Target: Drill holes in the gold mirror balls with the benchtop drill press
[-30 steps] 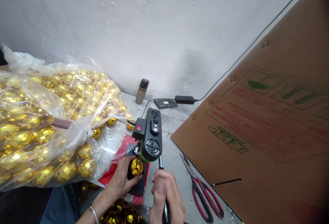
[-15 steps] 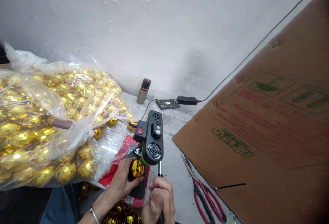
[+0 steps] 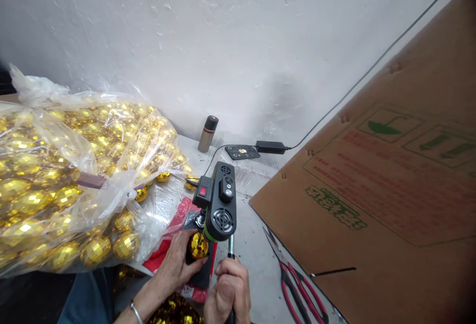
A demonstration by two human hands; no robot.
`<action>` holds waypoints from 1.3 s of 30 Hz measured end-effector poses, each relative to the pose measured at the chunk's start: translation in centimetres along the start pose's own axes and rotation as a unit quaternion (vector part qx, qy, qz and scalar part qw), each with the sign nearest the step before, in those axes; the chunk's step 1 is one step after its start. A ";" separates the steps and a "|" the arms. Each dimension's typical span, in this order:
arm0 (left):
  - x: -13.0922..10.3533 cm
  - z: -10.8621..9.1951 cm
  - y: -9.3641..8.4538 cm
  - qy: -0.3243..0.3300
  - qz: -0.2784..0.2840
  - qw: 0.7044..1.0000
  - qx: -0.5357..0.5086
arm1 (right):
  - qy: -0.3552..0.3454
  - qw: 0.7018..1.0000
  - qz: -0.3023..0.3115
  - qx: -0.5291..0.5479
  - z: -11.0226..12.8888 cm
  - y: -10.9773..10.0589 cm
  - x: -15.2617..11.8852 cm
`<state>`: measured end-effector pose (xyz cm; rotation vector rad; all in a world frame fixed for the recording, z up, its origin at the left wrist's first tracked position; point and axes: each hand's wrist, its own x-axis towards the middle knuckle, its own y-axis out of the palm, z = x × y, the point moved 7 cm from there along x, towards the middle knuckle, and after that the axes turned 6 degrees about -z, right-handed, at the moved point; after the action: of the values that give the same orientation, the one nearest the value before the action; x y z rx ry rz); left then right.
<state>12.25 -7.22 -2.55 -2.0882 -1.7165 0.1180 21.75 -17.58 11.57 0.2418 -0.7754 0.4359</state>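
My left hand (image 3: 178,259) holds a shiny gold mirrored ball (image 3: 199,245) between thumb and fingers, just under the front end of a black bench press machine (image 3: 221,202). A red switch shows on the machine's side box. Wrapped around the dark grip of the machine's metal lever (image 3: 231,247) is my right hand (image 3: 229,289), closed in a fist. Beneath the ball lie the machine's dark base (image 3: 203,275) and a red plastic sheet (image 3: 158,255). The machine's head hides the spot where it meets the ball.
A clear plastic bag (image 3: 85,160) full of gold balls fills the left. Red-handled scissors (image 3: 297,284) lie at right beside a large cardboard box (image 3: 372,175). Behind the machine are a spray can (image 3: 208,134), a dark patterned card (image 3: 242,152) and a black power adapter (image 3: 270,146) with its cable.
Both hands keep their grips on the ball and the lever, almost still. The whole view has shifted very slightly.
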 end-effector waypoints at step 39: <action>-4.2 0.6 -0.3 0.163 0.047 0.984 0.051 | 0.071 0.996 0.041 0.024 2.3 0.2 4.4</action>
<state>10.80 -10.99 -3.87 -1.9861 -1.3908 -0.1010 22.99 -16.95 16.32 0.2224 -0.6377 0.5448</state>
